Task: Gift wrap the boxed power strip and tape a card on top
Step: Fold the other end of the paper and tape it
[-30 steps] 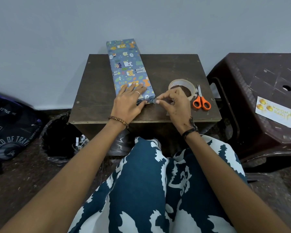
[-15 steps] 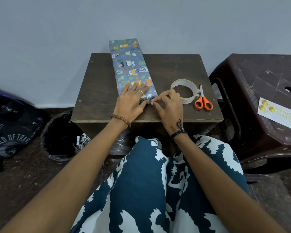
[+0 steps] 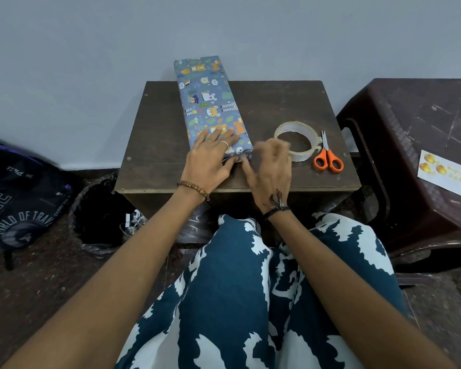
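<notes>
A long box wrapped in blue animal-print paper (image 3: 208, 99) lies lengthwise on the small dark wooden table (image 3: 160, 123), its far end past the table's back edge. My left hand (image 3: 210, 161) presses flat on the box's near end, fingers spread. My right hand (image 3: 270, 169) is blurred at the near end flap, fingers bent against the paper fold; whether it holds tape I cannot tell. A clear tape roll (image 3: 296, 141) sits just right of the box. The white card with gold ornaments (image 3: 447, 171) lies on the brown plastic stool (image 3: 410, 123) at the right.
Orange-handled scissors (image 3: 328, 158) lie right of the tape roll. A black-lined waste bin (image 3: 99, 217) stands on the floor left of the table, with a dark backpack (image 3: 19, 198) further left. A grey wall runs behind the table.
My right hand has shifted slightly right along the near end flap and is now blurred in motion. My left hand stays pressed on the box's near end.
</notes>
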Demonstrator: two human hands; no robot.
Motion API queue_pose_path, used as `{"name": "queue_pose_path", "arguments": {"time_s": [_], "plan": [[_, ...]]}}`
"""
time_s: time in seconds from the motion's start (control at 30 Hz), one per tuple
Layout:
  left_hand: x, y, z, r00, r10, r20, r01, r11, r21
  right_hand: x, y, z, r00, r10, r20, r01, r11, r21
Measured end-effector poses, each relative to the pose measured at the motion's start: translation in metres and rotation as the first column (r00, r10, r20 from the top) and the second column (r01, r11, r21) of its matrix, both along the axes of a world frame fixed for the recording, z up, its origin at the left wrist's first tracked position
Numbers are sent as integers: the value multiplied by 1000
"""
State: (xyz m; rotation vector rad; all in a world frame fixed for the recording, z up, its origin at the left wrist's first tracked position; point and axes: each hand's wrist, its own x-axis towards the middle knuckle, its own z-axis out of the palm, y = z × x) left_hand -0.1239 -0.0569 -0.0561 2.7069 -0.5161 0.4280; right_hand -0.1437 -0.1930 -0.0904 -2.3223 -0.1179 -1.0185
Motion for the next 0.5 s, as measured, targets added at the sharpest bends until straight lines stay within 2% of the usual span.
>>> {"name": "queue_pose_path", "arguments": {"time_s": [0.07,0.17,0.23,0.4,0.5], "plan": [[0,0,0,1000,7,-12,-8,1000,-5,0,0,5,999,31,-21,-28,989,143],[0,1,0,1000,9,-12,-9,1000,5,1,-2,10,980,174,-96,-155,972,177],[0,2,1,1000,1,-7,-1,1000,25,5,-6,12,950,254,-180,-203,944,259],[0,-3,1,999,45,4,-45,999,24,17,-15,17,902,362,-234,-230,863,450],[-1,-6,0,997,71,11,-71,997,6,17,-16,20,890,379,-254,-217,841,496]]}}
